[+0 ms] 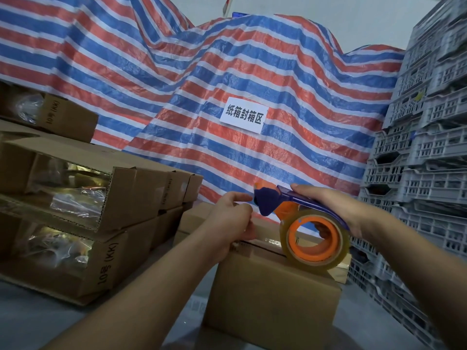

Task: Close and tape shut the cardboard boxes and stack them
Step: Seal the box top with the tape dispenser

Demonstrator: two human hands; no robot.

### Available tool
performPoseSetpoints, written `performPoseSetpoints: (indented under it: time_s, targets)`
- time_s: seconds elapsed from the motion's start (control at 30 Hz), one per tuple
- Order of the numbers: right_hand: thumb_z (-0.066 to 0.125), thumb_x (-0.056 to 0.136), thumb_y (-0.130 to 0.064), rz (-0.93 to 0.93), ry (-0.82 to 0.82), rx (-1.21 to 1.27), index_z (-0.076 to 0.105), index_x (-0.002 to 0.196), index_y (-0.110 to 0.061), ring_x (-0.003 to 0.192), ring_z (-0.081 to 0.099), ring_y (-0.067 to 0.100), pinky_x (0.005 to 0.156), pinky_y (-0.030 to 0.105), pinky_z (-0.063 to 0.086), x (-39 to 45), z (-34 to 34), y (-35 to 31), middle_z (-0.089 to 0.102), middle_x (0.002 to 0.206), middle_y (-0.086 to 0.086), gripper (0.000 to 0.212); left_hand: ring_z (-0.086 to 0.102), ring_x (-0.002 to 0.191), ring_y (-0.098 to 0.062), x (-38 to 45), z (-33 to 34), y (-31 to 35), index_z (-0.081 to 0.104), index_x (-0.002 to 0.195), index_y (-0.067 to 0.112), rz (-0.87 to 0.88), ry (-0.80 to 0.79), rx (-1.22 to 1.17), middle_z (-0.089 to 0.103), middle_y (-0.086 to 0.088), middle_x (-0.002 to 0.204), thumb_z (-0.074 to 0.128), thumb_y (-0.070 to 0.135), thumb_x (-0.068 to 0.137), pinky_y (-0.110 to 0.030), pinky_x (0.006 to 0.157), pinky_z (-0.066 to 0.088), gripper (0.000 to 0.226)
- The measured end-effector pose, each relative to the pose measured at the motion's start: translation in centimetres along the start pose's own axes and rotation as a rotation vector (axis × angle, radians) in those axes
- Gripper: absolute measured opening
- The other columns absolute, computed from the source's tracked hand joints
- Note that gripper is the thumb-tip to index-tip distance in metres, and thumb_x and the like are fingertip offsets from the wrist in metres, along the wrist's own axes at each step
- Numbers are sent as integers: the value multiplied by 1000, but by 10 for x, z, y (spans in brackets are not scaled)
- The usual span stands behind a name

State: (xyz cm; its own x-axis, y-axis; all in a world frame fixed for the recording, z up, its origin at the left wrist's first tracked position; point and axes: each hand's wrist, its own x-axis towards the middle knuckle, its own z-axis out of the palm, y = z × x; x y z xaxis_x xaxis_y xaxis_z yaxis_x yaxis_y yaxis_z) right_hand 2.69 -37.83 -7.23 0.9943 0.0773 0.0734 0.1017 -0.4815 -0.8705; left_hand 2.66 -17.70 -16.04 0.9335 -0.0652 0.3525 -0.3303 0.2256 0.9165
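My right hand grips the blue-and-orange handheld tape dispenser by its handle, fingers curled round it; its clear tape roll on an orange core rests on top of the small plain brown cardboard box in front of me. My left hand sits on the box's far-left top edge, thumb and fingers curled as if pinching down the tape end, though I can't tell whether the tape is actually caught there. The flaps look closed, with a shiny strip of tape along the seam.

Risks, as I judge them:
- Loose tape end: if my left hand lets go early, the strip lifts or curls back on itself.
- Dispenser tilted: the strip could wander off the seam or wrinkle.
- The box looks light: pulling the tape may drag it along the grey floor.
- Left fingers sit just beside the dispenser's cutter end, so a nick is possible.

Stacked brown cardboard cartons with clear windows wait at left, grey plastic crates at right, and a striped red-white-blue tarp hangs behind.
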Motion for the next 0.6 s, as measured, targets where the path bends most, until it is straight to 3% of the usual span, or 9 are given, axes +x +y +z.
performPoseSetpoints:
  time_s: [0.13, 0.23, 0.37, 0.47, 0.6]
  targets:
    - [60, 95, -45, 34, -46, -12, 62, 105, -6, 43, 64, 14, 40, 20, 49, 1, 1, -7, 70, 62, 7, 39, 59, 86, -16, 3, -3, -4, 51, 121, 22, -33, -11, 46, 54, -10, 109, 45, 7, 101, -34, 83, 59, 26]
    - [56, 98, -44, 68, -90, -95, 62, 102, -6, 42, 62, 12, 40, 20, 48, 2, 1, -14, 69, 61, 6, 39, 60, 84, -17, 7, -8, -5, 52, 125, 17, -99, -47, -11, 57, -11, 97, 44, 1, 99, -32, 79, 60, 31]
    - [52, 101, -43, 120, -107, -186, 61, 98, -7, 39, 59, 12, 39, 19, 46, 1, -8, -18, 65, 56, 5, 38, 62, 86, -18, 9, -11, -5, 53, 119, 16, -150, -56, -61, 56, -16, 114, 42, -6, 96, -27, 71, 61, 34]
    - [59, 96, -47, 155, -107, -203, 64, 102, -5, 47, 58, 16, 47, 25, 49, -1, -24, -11, 64, 67, 8, 42, 58, 79, -19, 8, -12, -5, 53, 111, 12, -189, -24, -172, 51, -16, 105, 39, -11, 94, -28, 66, 61, 32]
    - [70, 86, -52, 154, -39, -212, 63, 124, 3, 67, 52, 24, 67, 33, 43, -5, -35, -1, 59, 95, 19, 67, 54, 72, -17, 7, -12, -5, 53, 111, 4, -202, -14, -282, 50, -13, 82, 36, -15, 92, -28, 59, 61, 31]
